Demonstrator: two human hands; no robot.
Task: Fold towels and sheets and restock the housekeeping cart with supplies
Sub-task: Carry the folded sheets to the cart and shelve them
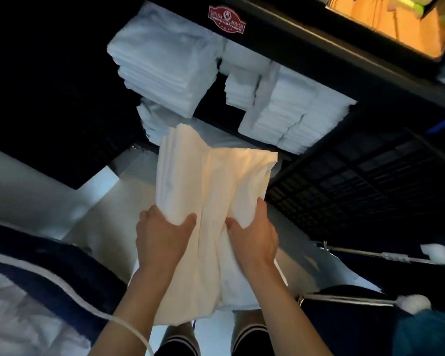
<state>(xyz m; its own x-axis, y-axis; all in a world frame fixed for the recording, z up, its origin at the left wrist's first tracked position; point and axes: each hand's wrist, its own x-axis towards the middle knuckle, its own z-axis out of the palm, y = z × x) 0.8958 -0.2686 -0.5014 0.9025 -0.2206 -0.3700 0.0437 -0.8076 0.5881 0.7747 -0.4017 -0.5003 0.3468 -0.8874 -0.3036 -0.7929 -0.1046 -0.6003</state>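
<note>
A folded cream-white sheet [211, 186] hangs in front of me, its far end pointing at the black housekeeping cart [306, 42]. My left hand [162, 235] grips its near left part, thumb on top. My right hand [254, 235] grips the near right part the same way. On the cart's open shelf stand stacks of folded white linen: a tall stack [165, 73] at left, a smaller one [242, 88] in the middle, and a wide one [298, 119] at right. A lower stack [152, 119] shows just beyond the sheet's far end.
A dark linen bag with a white rim [49, 273] holds white laundry at lower left. The cart's black slatted side panel [357, 181] lies at right. Metal rods [370, 255] with white pads sit at lower right. Pale floor [108, 214] shows below the sheet.
</note>
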